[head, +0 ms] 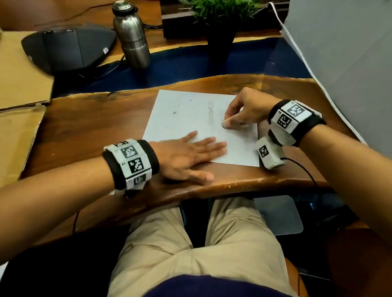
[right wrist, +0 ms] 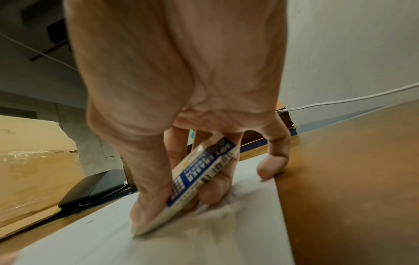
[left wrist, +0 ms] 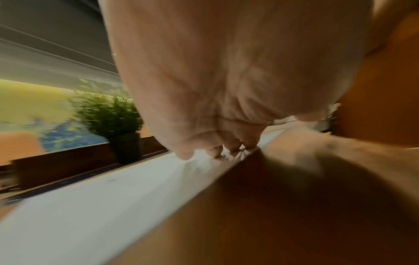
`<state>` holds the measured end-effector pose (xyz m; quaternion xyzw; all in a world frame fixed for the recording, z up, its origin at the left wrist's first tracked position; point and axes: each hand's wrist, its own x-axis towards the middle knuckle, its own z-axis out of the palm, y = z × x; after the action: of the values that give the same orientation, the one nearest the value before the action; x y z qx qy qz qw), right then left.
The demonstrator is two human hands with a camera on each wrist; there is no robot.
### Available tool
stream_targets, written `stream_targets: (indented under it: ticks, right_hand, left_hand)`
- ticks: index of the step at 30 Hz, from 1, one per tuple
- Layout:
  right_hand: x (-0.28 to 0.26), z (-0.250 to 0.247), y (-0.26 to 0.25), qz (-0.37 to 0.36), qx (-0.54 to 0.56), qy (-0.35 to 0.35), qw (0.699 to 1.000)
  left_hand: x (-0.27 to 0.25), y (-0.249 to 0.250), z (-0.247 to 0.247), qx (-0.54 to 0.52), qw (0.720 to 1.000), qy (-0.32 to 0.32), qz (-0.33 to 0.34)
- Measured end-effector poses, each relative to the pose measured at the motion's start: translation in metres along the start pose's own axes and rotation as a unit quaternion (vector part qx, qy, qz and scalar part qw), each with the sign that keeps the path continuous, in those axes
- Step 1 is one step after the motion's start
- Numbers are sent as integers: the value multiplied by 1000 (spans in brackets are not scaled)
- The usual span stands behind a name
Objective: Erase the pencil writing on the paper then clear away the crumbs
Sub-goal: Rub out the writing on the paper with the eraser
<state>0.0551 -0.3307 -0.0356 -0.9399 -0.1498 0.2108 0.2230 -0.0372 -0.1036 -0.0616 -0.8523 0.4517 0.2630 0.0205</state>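
Observation:
A white sheet of paper [head: 187, 123] lies on the wooden desk [head: 90, 123]. Faint pencil marks [head: 175, 112] remain on its left part, and a grey smudged strip [head: 211, 114] runs down its middle. My right hand [head: 244, 110] pinches a white eraser [head: 225, 124] in a blue printed sleeve [right wrist: 199, 177], its tip pressed onto the paper [right wrist: 158, 242]. My left hand [head: 190, 156] lies flat with straight fingers on the paper's near edge, holding it down; in the left wrist view the fingertips [left wrist: 217, 152] touch the paper [left wrist: 90, 206].
A steel bottle [head: 131, 33], a black device [head: 69, 48] and a potted plant [head: 221, 17] stand at the back. Cardboard [head: 15, 100] lies to the left. A white panel with a cable [head: 352, 54] rises on the right. My legs are under the desk edge.

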Motion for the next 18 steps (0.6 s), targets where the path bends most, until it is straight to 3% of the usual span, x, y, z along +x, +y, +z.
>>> stream_targets:
  ticks: [3, 5, 9, 13, 18]
  right_hand:
    - [-1, 0, -2, 8, 2, -2, 1000]
    - [-1, 0, -4, 12, 2, -4, 1000]
    - [-3, 5, -9, 13, -31, 30, 999]
    - [-3, 17, -18, 14, -54, 90, 994]
    - [5, 27, -26, 33, 37, 147, 988]
  left_hand:
    - [-3, -29, -12, 14, 991, -10, -129]
    - [-3, -41, -20, -1, 985, 2, -173]
    - [17, -42, -30, -119, 983, 53, -126]
    - [35, -51, -32, -93, 986, 22, -136]
    - [39, -55, -31, -84, 983, 6, -161]
